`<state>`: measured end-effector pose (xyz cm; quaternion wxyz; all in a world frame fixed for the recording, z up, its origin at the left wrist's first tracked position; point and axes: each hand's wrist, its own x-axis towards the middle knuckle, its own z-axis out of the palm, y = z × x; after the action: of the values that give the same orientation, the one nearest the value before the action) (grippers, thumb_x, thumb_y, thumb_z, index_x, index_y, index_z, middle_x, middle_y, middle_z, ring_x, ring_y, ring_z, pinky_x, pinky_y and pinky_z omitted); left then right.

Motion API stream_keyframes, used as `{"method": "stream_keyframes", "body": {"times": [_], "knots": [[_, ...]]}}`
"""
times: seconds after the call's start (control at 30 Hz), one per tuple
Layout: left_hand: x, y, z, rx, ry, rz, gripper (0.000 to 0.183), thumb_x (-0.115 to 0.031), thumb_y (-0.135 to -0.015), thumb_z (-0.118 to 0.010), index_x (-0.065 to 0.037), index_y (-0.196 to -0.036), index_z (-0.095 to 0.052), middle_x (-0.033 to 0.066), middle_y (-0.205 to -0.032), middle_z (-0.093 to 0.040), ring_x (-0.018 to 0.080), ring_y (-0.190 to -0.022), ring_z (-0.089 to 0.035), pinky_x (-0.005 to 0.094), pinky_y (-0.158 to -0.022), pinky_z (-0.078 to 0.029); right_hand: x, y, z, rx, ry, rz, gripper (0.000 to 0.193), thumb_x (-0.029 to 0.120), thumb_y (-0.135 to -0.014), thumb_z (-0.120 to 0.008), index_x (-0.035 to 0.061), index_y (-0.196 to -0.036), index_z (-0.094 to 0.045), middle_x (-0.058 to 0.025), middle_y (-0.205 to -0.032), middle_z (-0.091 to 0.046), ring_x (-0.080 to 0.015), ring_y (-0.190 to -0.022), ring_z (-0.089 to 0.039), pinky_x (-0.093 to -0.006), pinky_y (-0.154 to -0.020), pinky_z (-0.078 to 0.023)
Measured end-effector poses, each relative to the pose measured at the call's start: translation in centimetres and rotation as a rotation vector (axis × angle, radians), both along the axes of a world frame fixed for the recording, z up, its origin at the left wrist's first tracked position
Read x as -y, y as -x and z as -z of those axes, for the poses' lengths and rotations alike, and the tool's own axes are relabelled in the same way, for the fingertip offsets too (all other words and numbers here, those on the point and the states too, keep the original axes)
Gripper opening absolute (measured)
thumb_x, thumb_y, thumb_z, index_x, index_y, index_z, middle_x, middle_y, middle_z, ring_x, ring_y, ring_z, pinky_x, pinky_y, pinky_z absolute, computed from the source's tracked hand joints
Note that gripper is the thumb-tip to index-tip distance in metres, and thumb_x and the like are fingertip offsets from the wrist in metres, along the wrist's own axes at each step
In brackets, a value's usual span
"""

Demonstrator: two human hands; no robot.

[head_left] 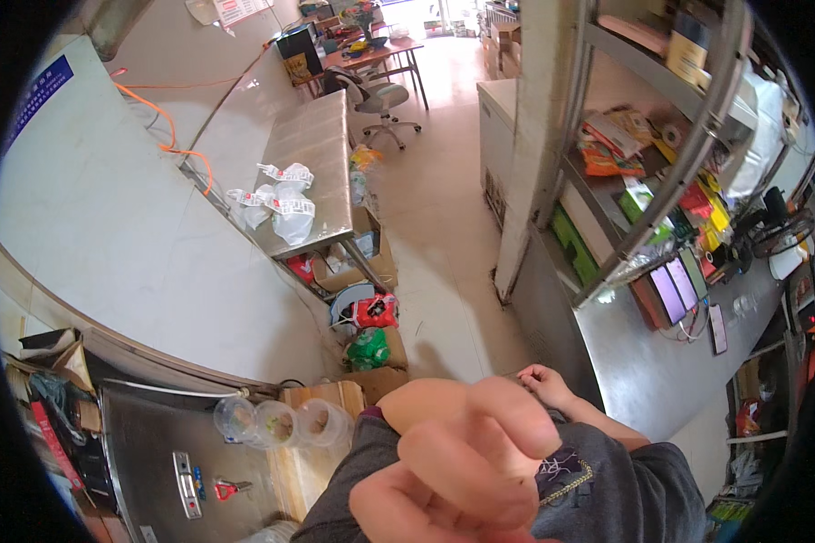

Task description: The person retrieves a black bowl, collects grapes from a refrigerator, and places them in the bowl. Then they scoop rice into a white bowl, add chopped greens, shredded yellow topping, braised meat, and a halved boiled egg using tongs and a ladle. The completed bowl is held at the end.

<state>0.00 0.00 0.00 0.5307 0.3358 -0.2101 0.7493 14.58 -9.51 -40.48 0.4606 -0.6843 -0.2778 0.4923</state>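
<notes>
My left hand is raised very close to the camera, large in the lower middle. Its fingers are curled inward in a loose fist, slightly blurred, with nothing visible in them. Beyond it my right hand is held in front of my body, the arm bent. Its fingers are curled in as well, and I see nothing in them. Neither hand touches any of the surrounding objects. My grey T-shirt with a chain-like trim shows behind the left hand, which hides part of it.
Clear plastic cups stand on a wooden board at lower left, beside a metal surface. A steel table carries white plastic bags; boxes sit below. At right, a metal counter holds a phone and screens under a crowded shelf.
</notes>
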Motion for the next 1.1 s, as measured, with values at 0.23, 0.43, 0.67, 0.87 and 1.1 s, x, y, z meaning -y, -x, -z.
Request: {"method": "stream_keyframes", "body": {"times": [0.23, 0.43, 0.67, 0.87, 1.1], "knots": [[7.0, -3.8, 1.3, -0.182, -0.014, 0.057, 0.025, -0.021, -0.094, -0.035, -0.014, -0.071, -0.039, -0.0017, -0.079, -0.037, 0.0174, -0.071, -0.046, 0.0402, -0.067, -0.035, 11.4, -1.4, -3.0, -0.138, 0.010, 0.321, 0.012, 0.018, -0.093, -0.057, 0.0069, -0.096, -0.061, 0.0036, -0.075, -0.056, -0.0055, -0.064, -0.049, -0.0215, -0.056, -0.041], [11.9, -7.4, 5.9, -0.346, -0.360, 0.152, 0.025, -0.026, -0.091, -0.055, -0.014, -0.071, -0.049, -0.0006, -0.085, -0.038, 0.0176, -0.065, -0.047, 0.0354, -0.060, -0.035, 20.8, -1.6, -0.3, -0.019, 0.153, 0.404, 0.016, 0.020, -0.093, -0.057, 0.0063, -0.098, -0.062, 0.0010, -0.079, -0.059, -0.0077, -0.070, -0.053, -0.0236, -0.063, -0.044], [11.9, -8.1, 16.9, -0.964, -0.379, 0.335, 0.013, -0.004, -0.074, -0.073, -0.007, -0.077, -0.061, 0.0069, -0.083, -0.055, 0.0205, -0.076, -0.056, 0.0312, -0.070, -0.045, 25.1, 0.1, 3.1, -0.073, 0.135, 0.369, 0.023, 0.026, -0.093, -0.057, 0.0075, -0.105, -0.064, -0.0015, -0.088, -0.064, -0.0107, -0.075, -0.056, -0.0263, -0.068, -0.047], [6.1, -2.0, 31.8, -1.748, -0.552, 0.664, 0.011, -0.010, -0.093, -0.054, -0.002, -0.092, -0.063, 0.0080, -0.094, -0.064, 0.0200, -0.088, -0.060, 0.0293, -0.080, -0.046, 22.0, 1.1, 5.0, -0.180, 0.026, 0.162, 0.026, 0.028, -0.090, -0.061, 0.0086, -0.108, -0.062, -0.0044, -0.097, -0.065, -0.0137, -0.086, -0.058, -0.0286, -0.079, -0.047], [-3.4, 1.1, 35.8, -1.829, -0.303, 1.001, 0.029, -0.016, -0.090, -0.062, -0.003, -0.116, -0.061, 0.0112, -0.116, -0.062, 0.0209, -0.110, -0.057, 0.0308, -0.093, -0.044, 9.7, -1.1, 2.8, -0.031, 0.177, -0.091, 0.030, 0.031, -0.091, -0.062, 0.0064, -0.109, -0.059, -0.0017, -0.101, -0.064, -0.0116, -0.094, -0.057, -0.0273, -0.084, -0.045]]}}
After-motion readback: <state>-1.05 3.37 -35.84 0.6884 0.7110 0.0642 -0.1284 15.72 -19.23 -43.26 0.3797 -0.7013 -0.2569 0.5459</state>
